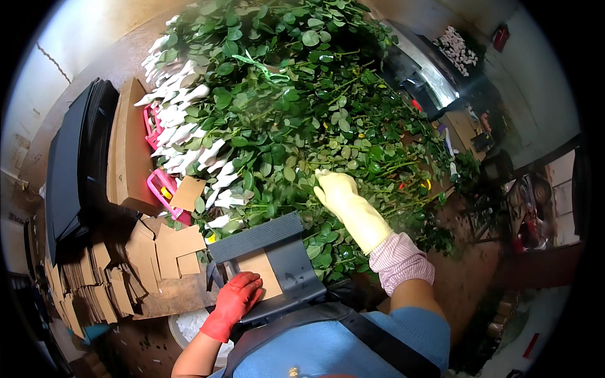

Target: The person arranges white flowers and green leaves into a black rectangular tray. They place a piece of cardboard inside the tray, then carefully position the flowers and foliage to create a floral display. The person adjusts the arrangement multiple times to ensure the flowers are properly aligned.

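My left hand (237,301), in a red rubber glove, lies on a brown cardboard piece (262,271) inside a dark grey corrugated sheet (291,269). Its fingers rest flat and close together on the cardboard. My right hand (338,190), in a pale yellow glove with a striped cuff, reaches over a large heap of leafy green rose stems (302,120). Thumb and fingers look apart at the leaves, and no stem shows clearly between them. White sleeved flower heads (183,142) lie along the heap's left side.
Dark sheets (79,164) stand stacked at the left beside a long cardboard box (128,148). Nearer lie several flat cardboard pieces (167,249). Pink plastic holders (165,194) sit by the flower heads. A white tub (183,326) stands below the table edge. Green twine (265,68) lies on the leaves.
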### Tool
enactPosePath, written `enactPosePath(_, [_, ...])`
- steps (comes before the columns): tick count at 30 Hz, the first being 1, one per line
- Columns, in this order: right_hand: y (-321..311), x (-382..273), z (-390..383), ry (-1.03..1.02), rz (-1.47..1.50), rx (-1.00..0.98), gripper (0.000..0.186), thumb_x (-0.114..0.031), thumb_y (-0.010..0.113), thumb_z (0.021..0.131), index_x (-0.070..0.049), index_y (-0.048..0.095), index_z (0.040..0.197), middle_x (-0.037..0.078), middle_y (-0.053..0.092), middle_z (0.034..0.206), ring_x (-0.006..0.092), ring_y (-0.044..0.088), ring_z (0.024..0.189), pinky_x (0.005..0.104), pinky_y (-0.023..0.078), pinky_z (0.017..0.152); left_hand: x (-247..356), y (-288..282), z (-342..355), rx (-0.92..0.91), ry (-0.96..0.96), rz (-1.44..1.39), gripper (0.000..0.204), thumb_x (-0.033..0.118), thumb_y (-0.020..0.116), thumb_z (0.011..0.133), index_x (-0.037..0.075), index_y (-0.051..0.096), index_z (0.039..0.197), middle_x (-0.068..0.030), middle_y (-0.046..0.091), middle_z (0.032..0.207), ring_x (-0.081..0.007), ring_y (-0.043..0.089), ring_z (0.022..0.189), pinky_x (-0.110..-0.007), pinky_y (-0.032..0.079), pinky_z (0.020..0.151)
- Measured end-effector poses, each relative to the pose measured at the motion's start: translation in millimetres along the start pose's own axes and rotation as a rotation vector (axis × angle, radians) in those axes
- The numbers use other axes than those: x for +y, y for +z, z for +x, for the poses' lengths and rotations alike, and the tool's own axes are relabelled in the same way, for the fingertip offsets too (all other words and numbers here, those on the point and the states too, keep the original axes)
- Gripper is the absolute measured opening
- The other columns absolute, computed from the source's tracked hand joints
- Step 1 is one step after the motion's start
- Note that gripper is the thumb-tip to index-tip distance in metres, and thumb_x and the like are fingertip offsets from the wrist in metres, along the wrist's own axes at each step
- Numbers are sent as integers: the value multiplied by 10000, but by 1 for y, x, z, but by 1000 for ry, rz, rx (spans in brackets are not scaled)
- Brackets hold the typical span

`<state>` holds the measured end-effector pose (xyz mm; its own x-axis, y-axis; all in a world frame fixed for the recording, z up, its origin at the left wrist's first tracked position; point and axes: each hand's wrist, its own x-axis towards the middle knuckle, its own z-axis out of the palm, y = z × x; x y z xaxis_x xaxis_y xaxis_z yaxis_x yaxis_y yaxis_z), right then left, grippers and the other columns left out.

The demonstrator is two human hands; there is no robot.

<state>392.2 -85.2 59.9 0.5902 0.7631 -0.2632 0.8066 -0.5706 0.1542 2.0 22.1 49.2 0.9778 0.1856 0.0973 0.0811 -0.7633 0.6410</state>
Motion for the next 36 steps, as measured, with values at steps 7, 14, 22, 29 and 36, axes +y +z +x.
enactPosePath(7, [-24,41,5,-28,312,-99,624,-401,494,1104,-133,358,1651,137,533,1594,300,623,1340,426,513,1135,-2,-1,1,-2,1,-7,256,99,803,873,69,765,1124,-108,746,1189,-345,703,1131,-425,607,927])
enactPosePath(14, [-139,14,108,-255,-50,548,741,-317,678,1013,-126,337,1643,146,451,1641,264,446,1507,389,363,1251,1,-6,1,-2,0,-38,257,109,797,882,59,760,1132,-117,741,1184,-347,706,1109,-425,603,926])
enactPosePath(22, [-124,-32,241,-155,-181,272,847,-246,730,956,-140,304,1680,157,413,1676,303,449,1504,456,327,1236,-3,-4,0,-8,8,-26,266,109,797,889,67,756,1149,-111,738,1191,-339,701,1116,-415,597,933])
enactPosePath(29, [-189,-10,206,-150,-47,202,285,-182,724,924,-77,769,1184,112,787,1185,282,753,1090,467,562,943,-2,-5,7,-17,53,-12,260,100,792,886,66,760,1142,-119,740,1184,-346,702,1110,-422,598,937])
enactPosePath(36, [-172,-50,168,-107,-263,764,519,-144,618,968,-100,594,1485,151,727,1313,354,729,1021,534,554,839,0,-3,0,29,-4,-29,222,115,789,893,67,773,1108,-112,751,1155,-334,713,1090,-406,604,922])
